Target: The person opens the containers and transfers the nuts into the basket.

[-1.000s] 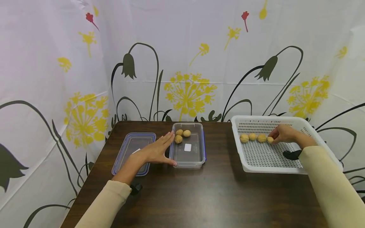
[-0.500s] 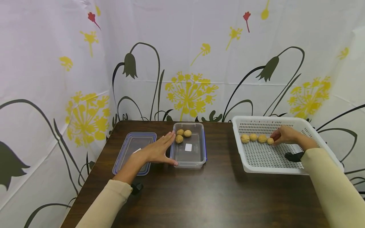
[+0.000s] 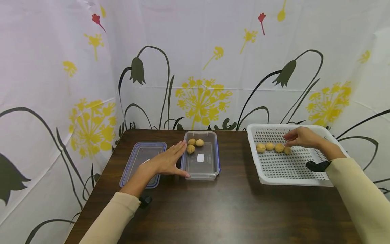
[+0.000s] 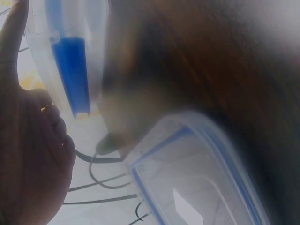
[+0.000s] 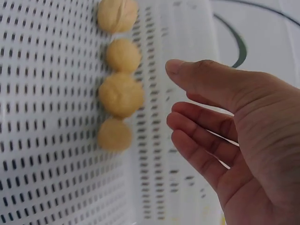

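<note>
1. In the head view I see my right hand point(image 3: 300, 138) at the right of the frame, above the white perforated basket point(image 3: 307, 179). Its fingers are loosely extended and apart, and it holds nothing.
2. A row of four walnuts point(image 3: 273, 147) lies on the basket floor near its far wall, just below and left of my right fingertips. The right wrist view shows the same row point(image 5: 119, 75) running down the upper left of the frame, with my fingers point(image 5: 197, 77) near it but apart from it.
3. The rightmost walnut point(image 3: 287, 150) is the one nearest my right hand; in the right wrist view it is the lowest of the row point(image 5: 114, 134).
4. My left hand point(image 3: 167, 161) lies left of centre, flat with straight fingers, pressed against the left wall of the clear plastic container point(image 3: 202, 173). It grips nothing.
5. Three walnuts point(image 3: 193, 144) sit in the far left corner of that container, and a small white label point(image 3: 200, 157) shows at its middle.
6. The blue-rimmed lid point(image 3: 137, 159) lies flat on the dark wooden table point(image 3: 231, 210), just left of the container and partly under my left wrist. The left wrist view shows it blurred at lower right point(image 4: 197, 187).
7. A white curtain with printed flowers point(image 3: 201, 98) fills the upper frame.
</note>
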Motion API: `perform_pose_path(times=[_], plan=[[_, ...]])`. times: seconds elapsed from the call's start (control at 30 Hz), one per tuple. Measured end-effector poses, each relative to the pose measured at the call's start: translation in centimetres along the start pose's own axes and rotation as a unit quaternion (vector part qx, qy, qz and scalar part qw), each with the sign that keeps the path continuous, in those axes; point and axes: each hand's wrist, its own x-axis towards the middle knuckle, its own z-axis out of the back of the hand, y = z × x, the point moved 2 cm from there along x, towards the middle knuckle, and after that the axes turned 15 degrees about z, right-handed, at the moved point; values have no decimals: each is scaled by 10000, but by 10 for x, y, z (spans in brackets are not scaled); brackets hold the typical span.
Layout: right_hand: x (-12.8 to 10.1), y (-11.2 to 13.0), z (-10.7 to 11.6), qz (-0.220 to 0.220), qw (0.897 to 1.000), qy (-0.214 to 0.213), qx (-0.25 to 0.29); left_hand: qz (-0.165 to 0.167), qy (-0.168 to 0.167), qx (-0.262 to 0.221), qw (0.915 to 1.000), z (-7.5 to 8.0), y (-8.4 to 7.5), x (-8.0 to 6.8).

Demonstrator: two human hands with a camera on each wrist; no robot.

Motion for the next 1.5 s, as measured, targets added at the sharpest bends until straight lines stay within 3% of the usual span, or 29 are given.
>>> perform_pose_path(times=[0.73, 1.03, 1.5], plan=[[52, 97, 17, 1031, 9942, -313, -62, 2, 30, 3, 10000, 0, 0, 2], [78, 134, 7, 1515, 9877, -381, 51, -21, 37, -40, 10000, 0, 1, 1], [121, 184, -21, 1944, 9794, -92, 546, -39, 42, -76, 10000, 0, 1, 0]])
